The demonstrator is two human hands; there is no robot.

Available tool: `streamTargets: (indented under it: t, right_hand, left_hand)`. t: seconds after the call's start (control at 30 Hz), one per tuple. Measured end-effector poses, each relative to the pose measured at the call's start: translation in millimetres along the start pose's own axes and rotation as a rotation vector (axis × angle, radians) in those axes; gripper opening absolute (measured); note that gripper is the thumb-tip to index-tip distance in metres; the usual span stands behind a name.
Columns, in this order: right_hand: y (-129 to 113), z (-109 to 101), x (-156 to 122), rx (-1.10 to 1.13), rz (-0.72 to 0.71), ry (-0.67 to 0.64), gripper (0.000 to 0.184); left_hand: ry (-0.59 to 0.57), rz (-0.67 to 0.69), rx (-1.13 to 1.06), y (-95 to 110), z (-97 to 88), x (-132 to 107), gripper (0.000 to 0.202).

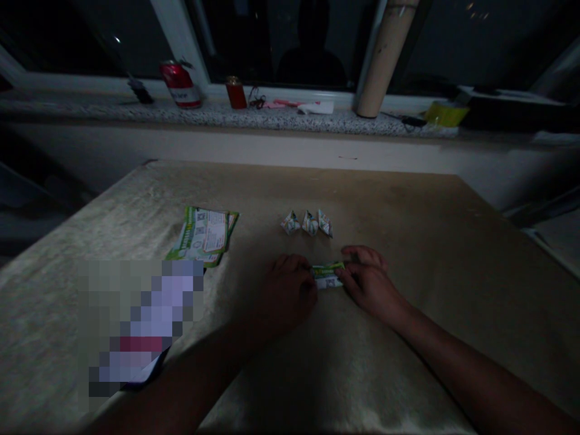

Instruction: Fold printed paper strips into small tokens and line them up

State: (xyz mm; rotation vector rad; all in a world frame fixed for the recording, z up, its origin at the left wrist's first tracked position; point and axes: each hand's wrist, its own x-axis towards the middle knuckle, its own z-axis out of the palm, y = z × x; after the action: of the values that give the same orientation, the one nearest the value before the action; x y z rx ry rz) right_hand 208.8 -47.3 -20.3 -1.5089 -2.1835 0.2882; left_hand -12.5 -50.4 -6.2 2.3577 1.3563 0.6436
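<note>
A small folded strip of green and white printed paper (328, 278) lies flat on the table between my hands. My left hand (292, 281) has its fingers closed at the strip's left end. At the other end, my right hand (369, 281) pinches the edge between thumb and fingers. Just beyond the strip stand three small folded paper pieces (310, 223) in a row, pointed and star-like, with similar printing. To the left lies a small stack of flat green and white printed sheets (203, 232).
A blurred-out flat object with a dark edge (156, 320) lies near my left forearm. Beyond the table (408, 205), a speckled windowsill (208, 115) holds a red can (180, 84), a small red jar (236, 92), a cardboard tube (385, 57) and a yellow item (446, 113).
</note>
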Motion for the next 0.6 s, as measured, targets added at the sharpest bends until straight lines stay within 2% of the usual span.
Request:
streamTargets:
  t: [0.4,0.6]
  right_hand:
    - [3.2,-0.7,-0.8,0.035,0.004,0.017,0.028]
    - [4.9,-0.1,-0.3,0.068,0.003,0.018,0.03]
  left_hand:
    - [-0.003,-0.04,-0.029,-0.4,-0.3,0.3,0.005]
    - [0.028,-0.017,-0.032,-3.9,2.9,-1.5,0.009]
